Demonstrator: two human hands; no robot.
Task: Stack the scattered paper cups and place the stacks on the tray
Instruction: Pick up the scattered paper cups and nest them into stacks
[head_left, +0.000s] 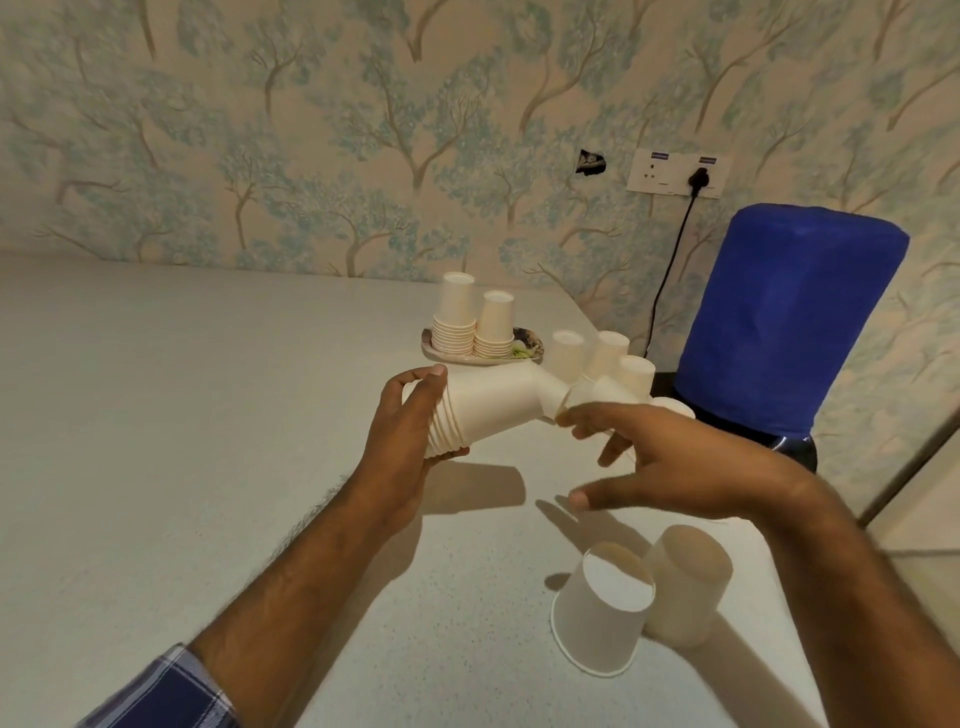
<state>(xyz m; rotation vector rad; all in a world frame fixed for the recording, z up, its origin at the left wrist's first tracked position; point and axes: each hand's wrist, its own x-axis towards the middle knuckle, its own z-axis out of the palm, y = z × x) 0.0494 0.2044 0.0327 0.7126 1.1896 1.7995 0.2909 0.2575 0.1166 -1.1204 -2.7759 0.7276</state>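
left hand (415, 415) grips lying cup stack (488, 410) above table (156, 415) | right hand (660, 457) fingers spread, touching one cup (602, 397) at stack's 3 o'clock | tray (441, 353) with two stacks at 12 o'clock | two upturned cups (602, 608) at 5 o'clock

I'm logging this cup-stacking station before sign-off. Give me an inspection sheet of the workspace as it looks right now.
Surface: pale speckled countertop, dry-looking.
Job's things: two inverted cup stacks on the tray; held stack lying sideways; loose cup at its tip; inverted cups near the far edge; two near cups, inverted.
Clutter: nothing seen.
Hands: left hand grips the held stack; right hand at the loose cup, grip unclear.
Cables: black cord plugged into wall socket.
Surroundings: blue-covered water bottle; tree-patterned wallpaper with a hole.
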